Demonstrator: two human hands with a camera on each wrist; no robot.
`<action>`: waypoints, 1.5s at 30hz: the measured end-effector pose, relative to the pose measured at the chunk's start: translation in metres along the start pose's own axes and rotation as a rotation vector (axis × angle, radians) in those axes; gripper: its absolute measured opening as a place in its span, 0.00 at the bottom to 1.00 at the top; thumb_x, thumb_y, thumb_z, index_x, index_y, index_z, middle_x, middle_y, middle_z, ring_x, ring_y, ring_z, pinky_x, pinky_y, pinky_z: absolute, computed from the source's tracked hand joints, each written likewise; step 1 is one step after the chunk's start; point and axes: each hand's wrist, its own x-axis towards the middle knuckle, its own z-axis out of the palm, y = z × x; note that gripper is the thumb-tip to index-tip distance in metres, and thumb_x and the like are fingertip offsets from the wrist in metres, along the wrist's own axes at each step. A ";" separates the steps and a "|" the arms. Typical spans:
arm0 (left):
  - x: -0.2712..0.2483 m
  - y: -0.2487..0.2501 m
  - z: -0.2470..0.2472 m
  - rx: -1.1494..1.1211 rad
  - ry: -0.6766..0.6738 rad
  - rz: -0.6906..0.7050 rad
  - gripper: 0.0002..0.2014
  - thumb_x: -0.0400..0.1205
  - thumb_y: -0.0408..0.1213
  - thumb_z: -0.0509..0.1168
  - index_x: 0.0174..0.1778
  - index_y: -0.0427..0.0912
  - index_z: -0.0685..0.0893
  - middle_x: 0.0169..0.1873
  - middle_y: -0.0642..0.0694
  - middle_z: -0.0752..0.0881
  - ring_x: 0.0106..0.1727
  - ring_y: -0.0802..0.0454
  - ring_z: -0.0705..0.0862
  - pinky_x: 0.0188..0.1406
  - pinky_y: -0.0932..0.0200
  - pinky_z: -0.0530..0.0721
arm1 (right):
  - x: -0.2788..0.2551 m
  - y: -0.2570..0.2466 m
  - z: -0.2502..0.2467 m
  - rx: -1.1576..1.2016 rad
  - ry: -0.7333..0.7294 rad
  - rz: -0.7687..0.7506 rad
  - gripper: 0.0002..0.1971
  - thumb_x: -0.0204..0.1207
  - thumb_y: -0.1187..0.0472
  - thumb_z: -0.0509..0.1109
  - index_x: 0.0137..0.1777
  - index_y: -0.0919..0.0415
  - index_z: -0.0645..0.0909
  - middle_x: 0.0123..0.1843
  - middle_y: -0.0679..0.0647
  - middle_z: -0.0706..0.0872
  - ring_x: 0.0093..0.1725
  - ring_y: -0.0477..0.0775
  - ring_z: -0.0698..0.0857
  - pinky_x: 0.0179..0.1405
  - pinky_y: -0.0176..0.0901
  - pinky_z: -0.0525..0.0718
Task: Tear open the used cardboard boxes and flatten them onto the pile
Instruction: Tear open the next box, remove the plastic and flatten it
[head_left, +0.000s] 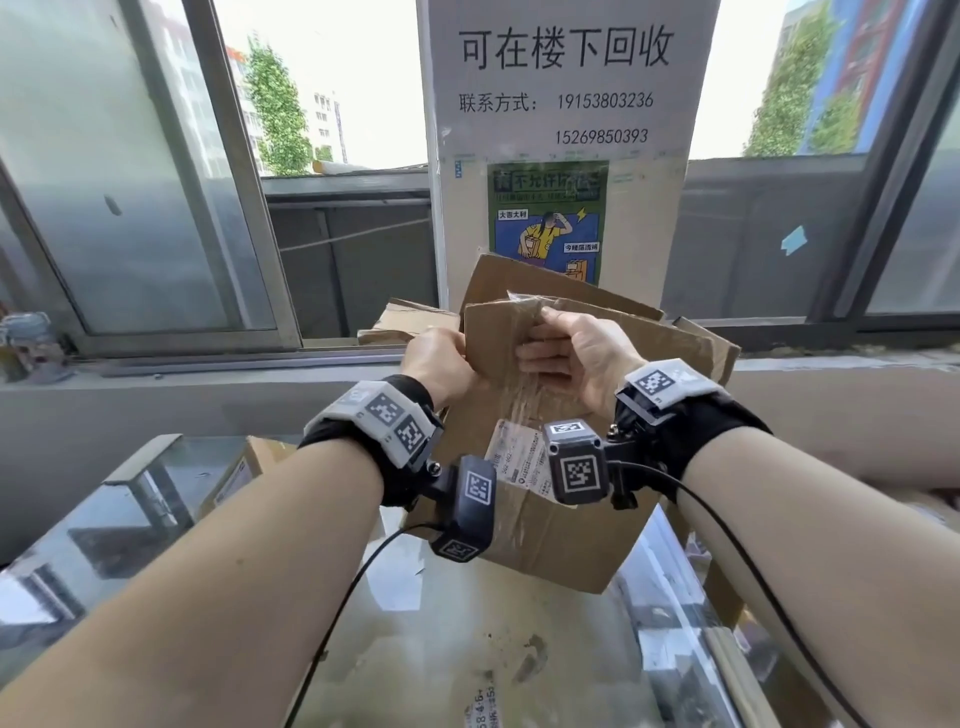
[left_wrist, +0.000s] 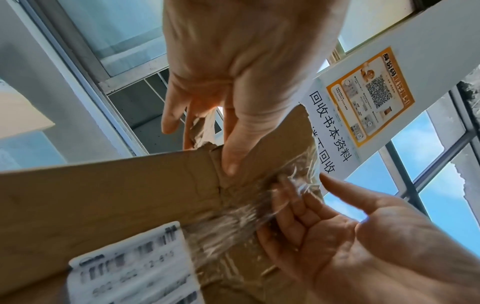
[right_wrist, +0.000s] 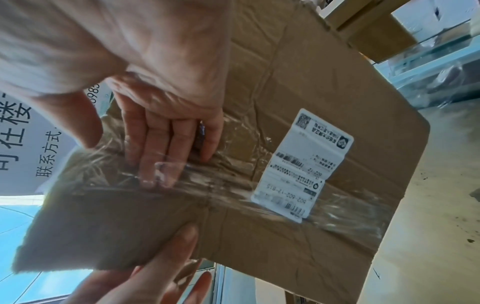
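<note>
Only wrist views show tape (right_wrist: 182, 181) under the right hand (right_wrist: 166, 115).

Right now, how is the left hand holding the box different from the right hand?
The left hand grips the left edge of the cardboard box, thumb on the front and fingers behind. The right hand curls its fingers onto the crinkled clear tape in the middle. The left hand is nowhere near the tape; the right hand's fingertips are on it. Both hold the same box, up off the glass table.
</note>
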 end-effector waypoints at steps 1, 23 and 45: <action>0.002 -0.002 0.002 0.036 0.034 0.004 0.07 0.70 0.29 0.76 0.42 0.39 0.87 0.47 0.40 0.89 0.51 0.43 0.87 0.52 0.52 0.86 | -0.001 0.000 0.001 0.002 -0.014 -0.001 0.15 0.82 0.54 0.64 0.40 0.62 0.85 0.32 0.57 0.90 0.36 0.56 0.89 0.40 0.44 0.82; -0.017 -0.004 -0.021 -0.048 0.054 0.248 0.11 0.69 0.34 0.79 0.44 0.50 0.90 0.39 0.51 0.87 0.45 0.51 0.85 0.42 0.64 0.82 | -0.004 0.001 0.012 -0.034 -0.184 0.077 0.20 0.76 0.42 0.68 0.32 0.58 0.76 0.26 0.53 0.81 0.26 0.51 0.81 0.30 0.41 0.81; -0.001 -0.028 -0.019 -0.053 0.210 -0.026 0.15 0.69 0.42 0.79 0.46 0.37 0.88 0.46 0.41 0.90 0.50 0.45 0.88 0.54 0.48 0.86 | -0.030 0.005 -0.025 -0.274 -0.466 0.103 0.10 0.73 0.58 0.72 0.46 0.66 0.84 0.37 0.58 0.86 0.36 0.54 0.84 0.47 0.49 0.83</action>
